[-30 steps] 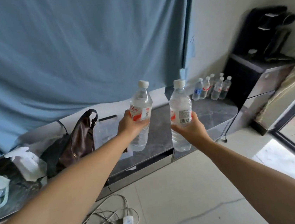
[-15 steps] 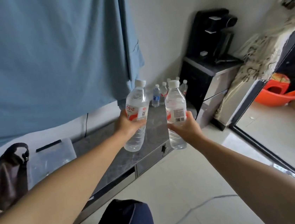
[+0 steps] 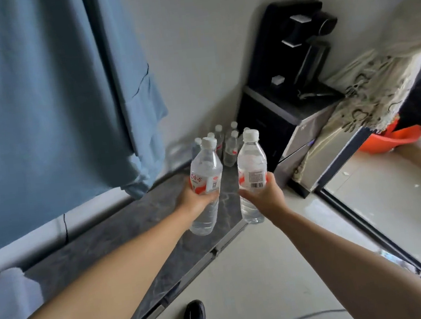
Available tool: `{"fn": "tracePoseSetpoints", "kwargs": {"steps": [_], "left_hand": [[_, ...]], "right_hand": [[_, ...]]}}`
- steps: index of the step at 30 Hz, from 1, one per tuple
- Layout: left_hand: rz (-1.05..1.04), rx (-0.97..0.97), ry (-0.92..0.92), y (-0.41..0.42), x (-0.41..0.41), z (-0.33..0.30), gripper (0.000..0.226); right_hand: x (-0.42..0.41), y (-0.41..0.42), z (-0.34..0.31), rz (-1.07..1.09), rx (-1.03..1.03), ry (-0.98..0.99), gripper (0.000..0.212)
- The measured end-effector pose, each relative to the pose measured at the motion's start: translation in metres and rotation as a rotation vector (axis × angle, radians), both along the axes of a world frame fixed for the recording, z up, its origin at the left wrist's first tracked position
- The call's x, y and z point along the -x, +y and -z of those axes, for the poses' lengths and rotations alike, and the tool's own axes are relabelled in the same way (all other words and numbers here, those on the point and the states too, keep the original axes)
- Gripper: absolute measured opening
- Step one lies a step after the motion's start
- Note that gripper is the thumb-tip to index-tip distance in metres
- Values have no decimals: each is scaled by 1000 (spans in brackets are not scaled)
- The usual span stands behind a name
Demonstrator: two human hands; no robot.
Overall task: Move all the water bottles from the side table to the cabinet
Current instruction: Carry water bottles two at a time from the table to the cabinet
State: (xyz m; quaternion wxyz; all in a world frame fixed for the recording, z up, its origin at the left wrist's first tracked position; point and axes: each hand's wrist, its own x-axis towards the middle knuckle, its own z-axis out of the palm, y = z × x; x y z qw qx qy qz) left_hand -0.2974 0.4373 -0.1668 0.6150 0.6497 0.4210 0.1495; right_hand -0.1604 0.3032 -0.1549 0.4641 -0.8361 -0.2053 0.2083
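Note:
My left hand (image 3: 195, 199) grips a clear water bottle (image 3: 203, 170) with a red and white label and a white cap, held upright above the dark marble top of the low cabinet (image 3: 139, 235). My right hand (image 3: 263, 195) holds a second water bottle (image 3: 251, 165) of the same kind, upright, just over the cabinet's front edge. Behind both, several more water bottles (image 3: 228, 144) stand in a cluster on the far end of the cabinet top, against the wall.
A black water dispenser (image 3: 292, 84) stands right of the cabinet's end. A blue curtain (image 3: 40, 100) hangs at the left. A patterned cloth (image 3: 369, 88) drapes at the right, with an orange basin (image 3: 396, 138) beyond it. My shoe (image 3: 194, 314) is on the tiled floor.
The view has swung right and closer along the cabinet; both hands with their bottles are now nearer the cluster of bottles. The brown bag has left the view.

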Motion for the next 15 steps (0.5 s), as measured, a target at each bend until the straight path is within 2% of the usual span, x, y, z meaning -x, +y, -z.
{"fn": "tracePoseSetpoints", "kwargs": {"steps": [3, 6, 10, 13, 15], "left_hand": [[-3, 106, -11, 24, -40, 12, 51], [-42, 174, 38, 39, -81, 31, 54], [-164, 158, 92, 50, -124, 64, 52], [-252, 128, 103, 69, -164, 105, 47], [-279, 141, 112, 79, -185, 134, 52]], "right_hand": [[-36, 21, 12, 16, -1, 60, 64], [-77, 36, 29, 37, 15, 139, 65], [-124, 62, 57, 39, 53, 181, 66], [-167, 98, 99, 20, 80, 188, 61], [-185, 122, 127, 0, 81, 214, 61]]}}
